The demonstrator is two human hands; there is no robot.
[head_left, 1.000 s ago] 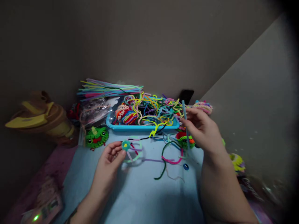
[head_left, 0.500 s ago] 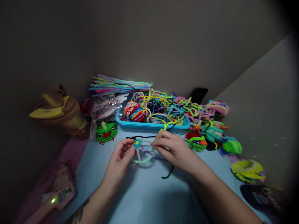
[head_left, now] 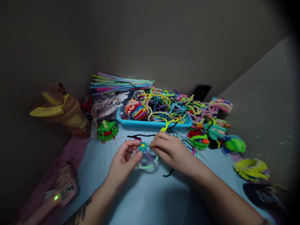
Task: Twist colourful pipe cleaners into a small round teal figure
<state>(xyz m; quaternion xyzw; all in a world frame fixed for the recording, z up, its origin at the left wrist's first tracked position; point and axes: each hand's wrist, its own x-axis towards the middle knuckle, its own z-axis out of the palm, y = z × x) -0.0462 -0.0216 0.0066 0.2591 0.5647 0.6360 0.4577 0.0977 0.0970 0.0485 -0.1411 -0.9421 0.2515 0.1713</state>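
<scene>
Between my hands is a pipe cleaner frame (head_left: 146, 167), a pale green ring with purple spokes that meet at a teal centre with a yellow spot. My left hand (head_left: 125, 161) pinches this frame at the left of the teal centre, thumb in front and fingers behind. At the right side of the centre, the fingertips of my right hand (head_left: 172, 153) are pressed together against it; what exactly they pinch is hidden. Behind the hands lies a black pipe cleaner (head_left: 146, 135). A dark green pipe cleaner end (head_left: 168, 173) sticks out below my right hand.
A blue tray (head_left: 154, 124) heaped with coloured pipe cleaners stands behind, with a bundle of straight ones (head_left: 122, 83) beyond. At left are a green fuzzy creature (head_left: 107, 131), a brown cup (head_left: 63, 109) and a pink device (head_left: 67, 189). Fuzzy figures (head_left: 199, 140) and a yellow ring (head_left: 252, 168) line the right.
The frame has turned, so its teal centre now faces up more and sits farther right. My right fingertips have come in close to the centre. The view has shifted slightly.
</scene>
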